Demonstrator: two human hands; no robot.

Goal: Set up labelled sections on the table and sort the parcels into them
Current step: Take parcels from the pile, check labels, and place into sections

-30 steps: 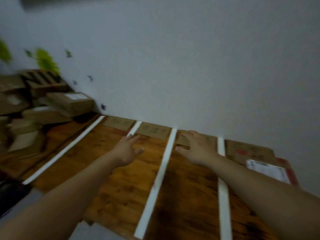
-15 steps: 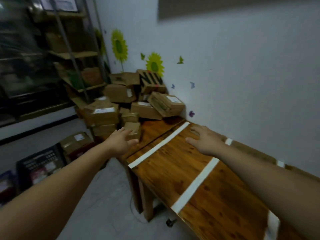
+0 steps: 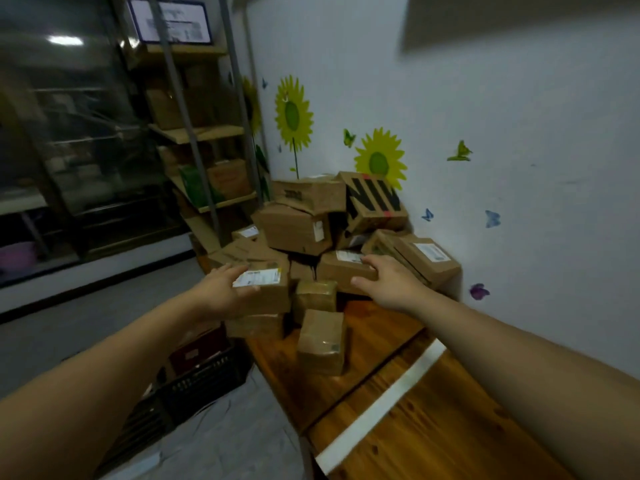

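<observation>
Wood table (image 3: 433, 427), one white tape strip (image 3: 381, 400) across it; all positions below are relative to that strip.

Parcels (image 3: 304, 230): brown cardboard pile, all on the far side of the strip, heaped into the corner against the wall.

Left hand (image 3: 221, 289): beyond the strip, on the pile's side away from the wall, on the labelled parcel (image 3: 266, 299). Fingers lie fairly straight along its top, thumb on the front face just under the white label. It's touching the box, not wrapped round it.

Right hand (image 3: 391, 282): also beyond the strip, on the wall side, on the flat parcel (image 3: 341, 271). Fingers are spread over the top edge, thumb out against the front face. It's relaxed and touching only.

Closest to the strip is the small parcel (image 3: 322, 341), tilted on bare wood at the foot of the pile, apart from the tape.

Furthest up the heap from the strip is a tilted box with black lettering (image 3: 375, 202).

Off the table, on the floor to the left of the strip, is a black crate (image 3: 204, 379).

Well beyond the strip stands a shelf rack (image 3: 204, 133); its contents are blurred.

Sunflower stickers (image 3: 294, 116) are on the wall behind the heap.
</observation>
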